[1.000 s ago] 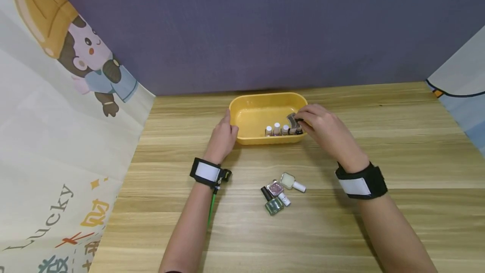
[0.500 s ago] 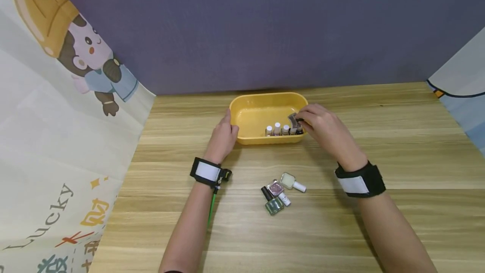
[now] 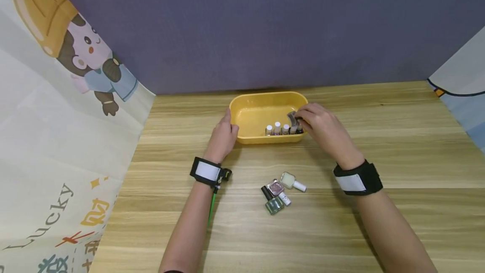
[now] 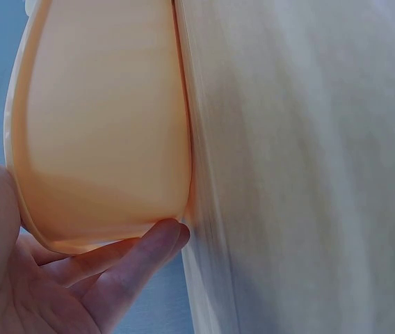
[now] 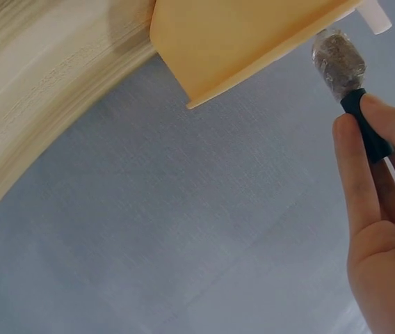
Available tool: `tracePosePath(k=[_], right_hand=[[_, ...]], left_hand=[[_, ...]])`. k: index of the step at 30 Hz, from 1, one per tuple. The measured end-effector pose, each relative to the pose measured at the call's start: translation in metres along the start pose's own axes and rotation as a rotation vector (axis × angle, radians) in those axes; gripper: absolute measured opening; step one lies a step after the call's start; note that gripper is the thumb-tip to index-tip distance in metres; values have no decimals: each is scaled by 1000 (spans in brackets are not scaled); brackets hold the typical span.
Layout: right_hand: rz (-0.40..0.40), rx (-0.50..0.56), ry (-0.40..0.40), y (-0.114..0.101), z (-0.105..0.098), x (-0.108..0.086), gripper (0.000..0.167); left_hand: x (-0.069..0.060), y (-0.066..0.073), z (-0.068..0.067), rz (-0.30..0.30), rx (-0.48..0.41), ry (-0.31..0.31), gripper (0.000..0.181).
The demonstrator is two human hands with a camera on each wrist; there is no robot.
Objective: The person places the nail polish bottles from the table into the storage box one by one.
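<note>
At the back of the table stands a yellow plastic basket, with several nail polish bottles upright along its near wall. My left hand grips the basket's left end; in the left wrist view its thumb is at the rim and its fingertips touch the outer wall. Over the basket's right end, my right hand pinches a nail polish bottle by its dark cap. The clear glass body of that bottle, with greyish-brown contents, tilts into the basket. Its contact with the others is hidden.
Three nail polish bottles lie on the wooden table in front of the basket: a green one with a black cap, a glittery pink one and a whitish one. A dark blue-grey panel rises behind.
My right hand has barely shifted, with the bottle still pinched at the basket's right end. The left hand, basket and lying bottles stay where they were.
</note>
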State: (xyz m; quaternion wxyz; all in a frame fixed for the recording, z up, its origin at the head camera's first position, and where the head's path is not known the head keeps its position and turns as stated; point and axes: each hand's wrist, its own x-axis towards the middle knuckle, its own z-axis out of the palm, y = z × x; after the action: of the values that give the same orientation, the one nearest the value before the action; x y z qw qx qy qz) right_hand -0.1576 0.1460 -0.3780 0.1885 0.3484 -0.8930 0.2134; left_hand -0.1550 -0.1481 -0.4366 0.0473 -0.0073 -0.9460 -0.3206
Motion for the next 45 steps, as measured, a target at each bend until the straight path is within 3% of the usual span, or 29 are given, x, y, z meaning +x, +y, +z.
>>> tracePosePath(k=[18, 45], right_hand=[[-12, 17, 39, 7, 5, -1, 17], [-1, 28, 34, 19, 23, -1, 15]], left_hand=[[-1, 1, -1, -1, 2, -2, 65], [-1, 1, -1, 1, 7, 1, 65]])
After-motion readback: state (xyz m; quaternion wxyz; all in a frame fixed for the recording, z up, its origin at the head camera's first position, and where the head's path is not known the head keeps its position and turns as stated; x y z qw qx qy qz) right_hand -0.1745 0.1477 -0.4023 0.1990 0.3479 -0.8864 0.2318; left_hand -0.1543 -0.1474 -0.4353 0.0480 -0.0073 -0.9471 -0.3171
